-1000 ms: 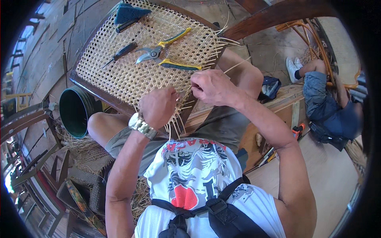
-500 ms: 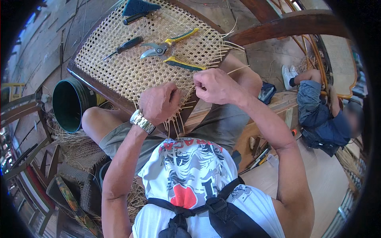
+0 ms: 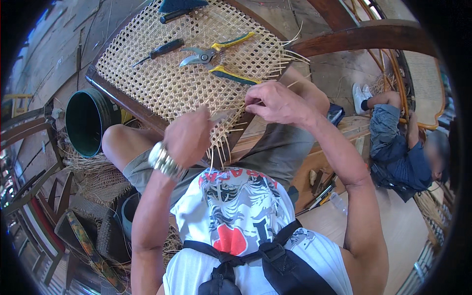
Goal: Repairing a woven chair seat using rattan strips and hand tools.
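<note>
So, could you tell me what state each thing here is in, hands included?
Woven cane panel: meshed, with loose strand ends along its near edge
Shears: open, lying on the panel
Dark-handled tool: lying on the panel
Green bucket: uncovered
Left hand: curled, blurred; what it holds is unclear
Wristwatch: worn on the left wrist
Right hand: fingers bent beside the panel's edge; grip unclear

The cane seat [image 3: 142, 86] looks rough, matt; its wooden frame [image 3: 125, 103] glossy; the pruning shears [image 3: 204, 58] smooth metal at the blades [image 3: 190, 60]
</note>
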`<state>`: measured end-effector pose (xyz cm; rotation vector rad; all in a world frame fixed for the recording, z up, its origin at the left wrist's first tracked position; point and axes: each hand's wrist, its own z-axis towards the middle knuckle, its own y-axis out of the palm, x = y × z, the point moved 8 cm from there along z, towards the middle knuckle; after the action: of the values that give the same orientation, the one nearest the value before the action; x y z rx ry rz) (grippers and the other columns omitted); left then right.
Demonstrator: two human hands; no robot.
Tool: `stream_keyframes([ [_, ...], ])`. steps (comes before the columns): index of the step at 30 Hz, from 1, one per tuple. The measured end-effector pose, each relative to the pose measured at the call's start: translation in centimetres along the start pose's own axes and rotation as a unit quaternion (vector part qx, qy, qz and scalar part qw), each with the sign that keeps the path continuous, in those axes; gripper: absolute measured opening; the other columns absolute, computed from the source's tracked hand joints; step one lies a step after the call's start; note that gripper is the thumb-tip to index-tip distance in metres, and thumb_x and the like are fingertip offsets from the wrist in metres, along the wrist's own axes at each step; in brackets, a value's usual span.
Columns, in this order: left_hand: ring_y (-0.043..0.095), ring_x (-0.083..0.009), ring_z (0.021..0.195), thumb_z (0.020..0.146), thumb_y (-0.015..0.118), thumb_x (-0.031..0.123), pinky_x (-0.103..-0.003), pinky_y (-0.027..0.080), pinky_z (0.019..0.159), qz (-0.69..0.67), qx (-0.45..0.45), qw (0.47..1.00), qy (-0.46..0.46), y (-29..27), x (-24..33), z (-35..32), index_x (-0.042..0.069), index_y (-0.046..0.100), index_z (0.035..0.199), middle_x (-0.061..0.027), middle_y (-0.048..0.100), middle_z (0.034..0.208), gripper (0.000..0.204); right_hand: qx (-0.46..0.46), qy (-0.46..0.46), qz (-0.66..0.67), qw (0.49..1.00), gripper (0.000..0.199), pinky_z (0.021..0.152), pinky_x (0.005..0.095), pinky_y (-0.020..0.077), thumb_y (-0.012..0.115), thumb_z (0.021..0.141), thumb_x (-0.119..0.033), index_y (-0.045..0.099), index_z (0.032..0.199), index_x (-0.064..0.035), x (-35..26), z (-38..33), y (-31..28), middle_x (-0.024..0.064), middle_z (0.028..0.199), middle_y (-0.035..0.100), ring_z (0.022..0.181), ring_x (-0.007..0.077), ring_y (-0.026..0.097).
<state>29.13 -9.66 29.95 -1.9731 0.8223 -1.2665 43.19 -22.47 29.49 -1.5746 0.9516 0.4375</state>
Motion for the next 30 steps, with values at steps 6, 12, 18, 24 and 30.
stream_keyframes([
  [6,0.06,-0.0186,0.06,0.103,0.056,0.011,-0.031,0.047,0.055,-0.204,0.073,0.97,-0.106,-1.9,-4.9,-7.4,0.002,0.056,0.099,-0.009,0.062,0.069,0.01,0.079,-0.019,-0.04,0.996,0.012,0.075,0.0437,0.0521,0.068,0.087,-0.01,0.065,0.089,0.0019,-0.4,-0.6,0.2,0.0181,0.083,0.067,0.081,0.0359,0.067],
  [12,0.056,-0.0065,0.058,0.106,0.055,0.015,-0.021,0.044,0.053,-0.472,0.024,0.847,-0.242,2.5,-5.4,-11.0,0.0,0.057,0.1,-0.0018,0.064,0.074,0.016,0.103,-0.032,0.008,0.994,0.012,0.074,0.0425,0.0525,0.067,0.088,-0.011,0.065,0.088,0.0012,-0.2,-1.2,0.0,0.0176,0.082,0.066,0.081,0.0348,0.067],
  [18,0.06,-0.0085,0.062,0.105,0.054,0.02,-0.026,0.047,0.056,-0.394,-0.082,0.907,-0.125,5.6,2.0,-5.6,0.0,0.057,0.1,-0.0058,0.072,0.075,0.021,0.077,0.002,-0.019,0.997,0.013,0.074,0.0425,0.0526,0.067,0.087,-0.012,0.065,0.088,0.0006,0.3,-0.7,0.2,0.0177,0.083,0.068,0.082,0.0348,0.068],
  [24,0.065,-0.0143,0.058,0.106,0.047,0.023,-0.03,0.049,0.056,-0.356,-0.065,0.922,-0.135,6.8,2.5,-1.9,-0.002,0.054,0.095,-0.0089,0.069,0.064,0.029,0.067,-0.002,-0.043,0.997,0.013,0.074,0.0437,0.0526,0.066,0.087,-0.013,0.065,0.088,-0.0005,0.5,-0.4,0.3,0.0162,0.083,0.068,0.082,0.0349,0.068],
  [30,0.066,-0.0139,0.059,0.105,0.046,0.023,-0.029,0.045,0.055,-0.41,-0.123,0.891,-0.152,7.3,2.4,-2.1,0.0,0.055,0.092,-0.0092,0.068,0.065,0.029,0.074,0.006,-0.032,0.997,0.011,0.074,0.0427,0.0532,0.067,0.086,-0.013,0.065,0.089,-0.0027,0.6,-0.7,0.2,0.015,0.084,0.069,0.083,0.0345,0.069],
])
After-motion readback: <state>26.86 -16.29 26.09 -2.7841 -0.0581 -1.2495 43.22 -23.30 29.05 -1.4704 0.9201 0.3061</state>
